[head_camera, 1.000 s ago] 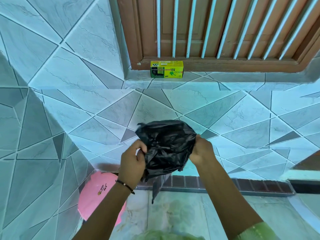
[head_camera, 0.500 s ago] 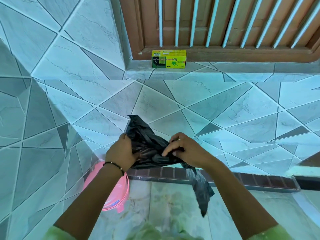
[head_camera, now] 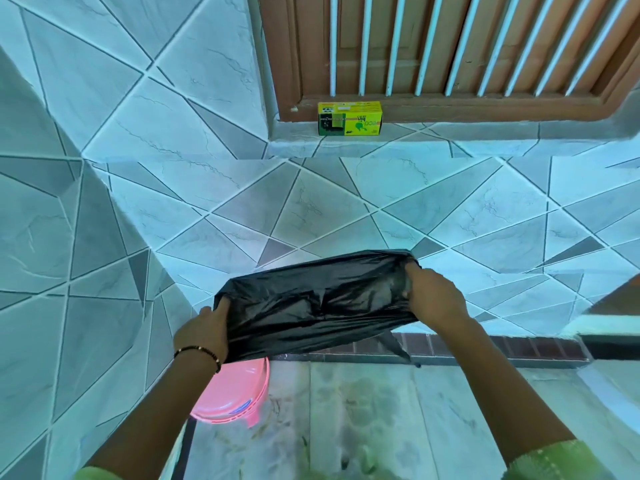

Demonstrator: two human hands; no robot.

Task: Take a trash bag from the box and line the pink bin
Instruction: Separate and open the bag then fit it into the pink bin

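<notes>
A black trash bag (head_camera: 311,306) is stretched wide in the air between both hands. My left hand (head_camera: 204,332) grips its left end and my right hand (head_camera: 433,299) grips its right end, held a little higher. A loose tail of the bag hangs down at the lower right. The pink bin (head_camera: 235,396) stands on the floor below my left wrist, partly hidden by my forearm and the bag. The yellow and green trash bag box (head_camera: 349,118) sits on the window ledge above.
A tiled wall (head_camera: 311,209) faces me and another tiled wall closes in on the left. A brown window frame with white bars (head_camera: 450,46) is above the ledge. A dark brick strip (head_camera: 502,348) runs along the wall's base above the pale floor.
The bag was bunched up between my hands. My hands have moved apart and pulled it out wide. The view has tilted so the bin shows further right.
</notes>
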